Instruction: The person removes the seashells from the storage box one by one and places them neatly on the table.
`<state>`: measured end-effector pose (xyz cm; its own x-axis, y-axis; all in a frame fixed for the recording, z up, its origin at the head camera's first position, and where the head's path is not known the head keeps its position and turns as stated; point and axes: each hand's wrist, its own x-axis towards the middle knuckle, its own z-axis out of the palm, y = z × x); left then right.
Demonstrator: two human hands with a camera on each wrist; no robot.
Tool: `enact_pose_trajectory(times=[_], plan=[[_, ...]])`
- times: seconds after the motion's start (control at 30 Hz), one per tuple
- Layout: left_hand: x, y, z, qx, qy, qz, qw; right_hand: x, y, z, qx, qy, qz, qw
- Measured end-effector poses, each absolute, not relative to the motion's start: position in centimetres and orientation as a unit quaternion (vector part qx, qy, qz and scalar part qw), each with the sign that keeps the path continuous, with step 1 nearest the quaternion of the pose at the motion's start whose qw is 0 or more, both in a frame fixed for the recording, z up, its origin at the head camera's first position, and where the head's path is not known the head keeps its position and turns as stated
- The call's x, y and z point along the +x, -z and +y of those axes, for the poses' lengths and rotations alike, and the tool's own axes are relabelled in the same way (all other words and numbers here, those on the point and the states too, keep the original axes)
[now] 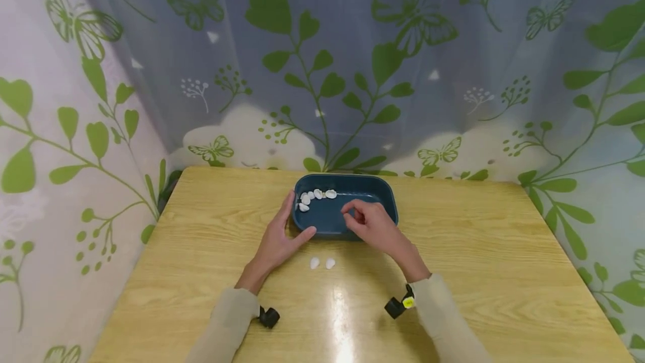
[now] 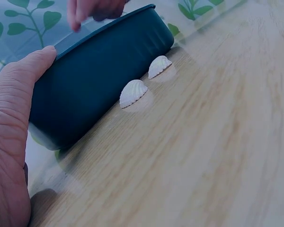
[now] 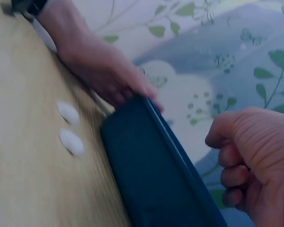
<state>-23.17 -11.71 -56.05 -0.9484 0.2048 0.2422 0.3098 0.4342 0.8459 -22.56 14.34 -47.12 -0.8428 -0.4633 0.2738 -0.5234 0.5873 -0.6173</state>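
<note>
A dark teal tub (image 1: 373, 189) stands mid-table, with several white shells (image 1: 317, 194) in a row along its far left inner wall. My left hand (image 1: 279, 238) grips the tub's left end, thumb on the front wall and fingers along the side; the left wrist view shows that thumb (image 2: 16, 109) against the tub (image 2: 99, 71). My right hand (image 1: 369, 222) hovers over the tub with fingers curled; nothing shows in it, also in the right wrist view (image 3: 251, 156). Two white shells (image 1: 314, 263) (image 1: 330, 263) lie on the table just in front of the tub.
The wooden table (image 1: 478, 251) has curtains with a leaf and butterfly print (image 1: 322, 71) on its far and left sides. In the left wrist view the two loose shells (image 2: 132, 93) (image 2: 159, 66) sit close against the tub's front wall.
</note>
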Motion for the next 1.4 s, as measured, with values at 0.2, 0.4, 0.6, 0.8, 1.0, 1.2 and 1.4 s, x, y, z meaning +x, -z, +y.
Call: enact_pose_trajectory(times=[0.2, 0.4, 0.6, 0.8, 1.0, 1.2, 1.4], plan=[[-23.2, 56.0, -11.6, -0.149, 0.511, -0.845, 0.046, -25.7, 48.1, 15.0, 0.255, -0.312, -0.915, 0.013], [-23.3, 56.0, -11.4, -0.153, 0.516, -0.842, 0.042, -27.7, 48.9, 15.3, 0.260, -0.291, -0.920, -0.002], [-23.4, 56.1, -11.4, -0.149, 0.510, -0.847, 0.041, -29.0, 49.1, 14.9, 0.266, -0.278, -0.923, -0.009], [-23.6, 55.9, -11.4, -0.155, 0.513, -0.843, 0.045, -30.2, 49.1, 14.4, 0.270, -0.247, -0.931, -0.015], [-23.6, 55.8, -11.5, -0.157, 0.514, -0.842, 0.045, -31.0, 49.2, 13.9, 0.263, -0.223, -0.938, -0.039], [-23.4, 55.9, -11.8, -0.157, 0.512, -0.843, 0.045, -31.6, 49.7, 13.1, 0.256, -0.210, -0.942, -0.059], [-23.2, 55.9, -11.9, -0.157, 0.513, -0.843, 0.043, -31.9, 50.0, 12.6, 0.241, -0.201, -0.947, -0.074]])
